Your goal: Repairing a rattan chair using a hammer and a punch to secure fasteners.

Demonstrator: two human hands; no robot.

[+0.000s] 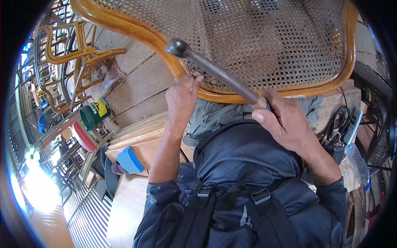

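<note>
A curved, varnished wooden frame (124, 28) with woven cane mesh (264, 45) lies across my lap. My right hand (287, 120) is wrapped round the lower end of a hammer (223, 76). Its long brown handle slants up to the left, and the rounded dark head hangs over the frame's left rim. At that rim, near the lower left bend, my left hand (182, 97) is closed in a pinch. Whatever its fingertips hold is too small to make out.
Left on the floor are a bent rattan chair frame (84, 53), a green bucket (94, 113) and a red-and-white object (82, 136). A blue piece (130, 160) rests by wooden boards (140, 138). Dark cables (340, 122) and a plastic bottle (357, 165) are at right.
</note>
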